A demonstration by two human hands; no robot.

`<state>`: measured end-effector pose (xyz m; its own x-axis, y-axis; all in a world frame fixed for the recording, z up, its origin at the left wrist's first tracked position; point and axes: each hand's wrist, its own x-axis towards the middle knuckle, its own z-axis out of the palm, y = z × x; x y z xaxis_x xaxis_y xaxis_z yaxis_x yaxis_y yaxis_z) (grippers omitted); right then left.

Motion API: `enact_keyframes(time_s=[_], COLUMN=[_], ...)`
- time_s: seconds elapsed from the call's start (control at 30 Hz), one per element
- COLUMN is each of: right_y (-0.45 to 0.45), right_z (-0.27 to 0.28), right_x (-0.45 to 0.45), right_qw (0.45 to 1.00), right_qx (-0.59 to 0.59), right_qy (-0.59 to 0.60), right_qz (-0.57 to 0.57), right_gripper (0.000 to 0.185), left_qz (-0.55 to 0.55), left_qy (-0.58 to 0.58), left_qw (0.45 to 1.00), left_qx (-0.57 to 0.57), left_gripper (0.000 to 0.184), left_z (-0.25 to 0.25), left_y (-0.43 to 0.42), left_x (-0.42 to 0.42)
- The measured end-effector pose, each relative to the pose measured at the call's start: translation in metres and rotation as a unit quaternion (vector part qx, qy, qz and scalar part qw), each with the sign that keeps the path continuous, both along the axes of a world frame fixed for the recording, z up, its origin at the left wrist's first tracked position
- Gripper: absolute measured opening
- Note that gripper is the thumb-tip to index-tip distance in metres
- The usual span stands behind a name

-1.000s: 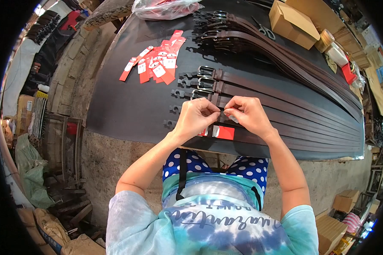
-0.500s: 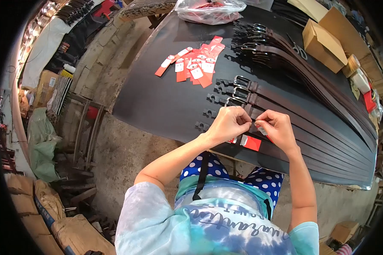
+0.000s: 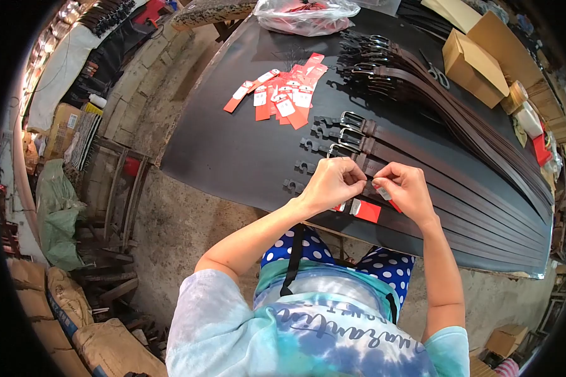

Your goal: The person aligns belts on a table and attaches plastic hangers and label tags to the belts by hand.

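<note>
Several dark brown belts [image 3: 446,182] lie side by side on the black table [image 3: 214,151], silver buckles [image 3: 352,119] toward the left. My left hand [image 3: 334,182] is over the belts near the buckles, thumb and fingertips pinched; what they grip is too small to make out. Just to its right, my right hand [image 3: 404,188] pinches a red and white tag, which shows below its fingers. Another red tag [image 3: 366,211] rests on the nearest belts, below the hands. Farther off is a loose pile of red tags [image 3: 286,94] with white labels.
A thicker bundle of belts [image 3: 434,94] curves across the far side. Beyond are scissors [image 3: 439,76], an open cardboard box [image 3: 475,68] and a tape roll [image 3: 516,97]. A clear plastic bag [image 3: 305,17] sits at the far edge. Wooden stools [image 3: 122,195] stand left of the table.
The camera view has swung, so the table and belts appear farther right than a second ago. Both hands stay pinched close together over the same belts.
</note>
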<state>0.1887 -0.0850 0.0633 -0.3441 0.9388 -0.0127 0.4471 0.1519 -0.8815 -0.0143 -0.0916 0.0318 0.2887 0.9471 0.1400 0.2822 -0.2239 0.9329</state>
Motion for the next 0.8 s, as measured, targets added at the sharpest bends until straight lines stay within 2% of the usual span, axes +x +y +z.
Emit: enact_keyframes(time_s=[0.27, 0.57, 0.67, 0.77, 0.8], right_y=[0.0, 0.006, 0.011, 0.012, 0.012], right_z=[-0.002, 0.006, -0.004, 0.001, 0.0], right_x=[-0.003, -0.001, 0.003, 0.004, 0.003], right_qw=[1.0, 0.997, 0.994, 0.993, 0.993], right_qx=[0.002, -0.072, -0.087, -0.102, -0.102], right_qy=[0.018, 0.014, 0.056, 0.046, 0.045], right_qz=[0.012, 0.015, 0.04, 0.034, 0.03], right_gripper=[0.004, 0.009, 0.01, 0.011, 0.011], left_qz=[-0.016, -0.012, -0.016, -0.008, -0.02], left_qy=[-0.014, -0.021, -0.018, -0.025, -0.055], left_qw=[1.0, 1.0, 0.999, 0.999, 0.994], left_qx=[0.001, 0.014, 0.027, -0.021, -0.09], left_gripper=[0.011, 0.007, 0.006, 0.009, 0.009], left_z=[0.001, -0.005, -0.005, -0.001, 0.004], left_y=[0.0, -0.001, -0.001, -0.003, -0.001], left_x=[0.002, 0.008, 0.008, 0.006, 0.005])
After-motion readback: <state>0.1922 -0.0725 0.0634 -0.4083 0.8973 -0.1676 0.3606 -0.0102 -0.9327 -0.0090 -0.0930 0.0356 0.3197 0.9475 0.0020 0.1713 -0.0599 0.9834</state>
